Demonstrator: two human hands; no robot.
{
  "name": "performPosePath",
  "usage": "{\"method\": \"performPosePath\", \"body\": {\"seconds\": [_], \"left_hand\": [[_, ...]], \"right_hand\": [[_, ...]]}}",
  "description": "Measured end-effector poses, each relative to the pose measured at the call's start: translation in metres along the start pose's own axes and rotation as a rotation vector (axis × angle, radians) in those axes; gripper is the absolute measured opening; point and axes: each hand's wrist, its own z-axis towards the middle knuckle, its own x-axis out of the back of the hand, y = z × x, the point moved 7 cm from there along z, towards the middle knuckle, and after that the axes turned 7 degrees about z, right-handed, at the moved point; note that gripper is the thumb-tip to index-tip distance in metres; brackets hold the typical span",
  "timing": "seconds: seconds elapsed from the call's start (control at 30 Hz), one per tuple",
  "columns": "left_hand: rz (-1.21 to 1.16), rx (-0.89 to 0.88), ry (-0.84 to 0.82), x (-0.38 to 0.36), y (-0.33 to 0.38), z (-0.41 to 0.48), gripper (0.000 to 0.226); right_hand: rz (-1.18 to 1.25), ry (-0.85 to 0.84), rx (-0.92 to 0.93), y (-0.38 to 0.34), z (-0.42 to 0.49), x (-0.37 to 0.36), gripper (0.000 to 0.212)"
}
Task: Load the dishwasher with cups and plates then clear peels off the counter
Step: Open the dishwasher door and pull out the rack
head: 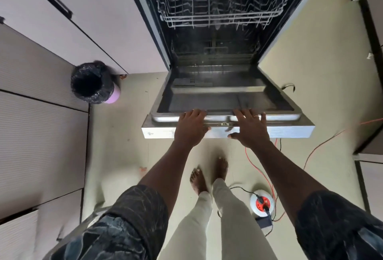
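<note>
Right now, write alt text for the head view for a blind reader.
The left hand and right hand rest on the front edge of the open dishwasher door; the wire rack inside holds no dishes. A black-lined bin stands on the floor to the left.

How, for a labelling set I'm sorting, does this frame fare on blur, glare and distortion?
In the head view the wide-angle lens bows the cabinet fronts; motion blur smears the cabinet handle and softens the upper rack; the tub is dim, with sheen on the rim of the dishwasher door; the left hand and right hand look fairly sharp.
</note>
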Motion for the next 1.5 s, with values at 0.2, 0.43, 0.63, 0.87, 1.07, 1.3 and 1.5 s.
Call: {"method": "performPosePath", "body": {"seconds": [0.2, 0.43, 0.63, 0.87, 1.07, 1.3, 1.5], "left_hand": [[-0.015, 0.059, -0.033, -0.067, -0.003, -0.021, 0.040], [0.047, 0.065, -0.170, -0.142, -0.003, -0.039, 0.042], [0.061, 0.044, -0.248, -0.212, -0.003, -0.056, 0.045], [0.047, 0.024, -0.304, -0.299, -0.010, -0.066, 0.062], [0.043, 0.030, -0.397, -0.364, -0.021, -0.068, 0.074], [0.095, 0.013, -0.472, -0.409, -0.028, -0.060, 0.070], [0.092, 0.032, -0.557, -0.426, -0.032, -0.051, 0.071]], "right_hand": [[-0.007, -0.069, -0.030, 0.012, -0.022, -0.068, 0.089], [-0.007, -0.155, -0.029, 0.025, -0.039, -0.143, 0.093], [0.029, -0.267, -0.048, 0.038, -0.043, -0.219, 0.094], [0.054, -0.394, -0.056, 0.055, -0.036, -0.306, 0.098], [0.061, -0.474, -0.072, 0.063, -0.027, -0.362, 0.094], [0.026, -0.521, -0.081, 0.073, -0.016, -0.403, 0.084], [0.031, -0.528, -0.095, 0.076, -0.009, -0.419, 0.082]]}}
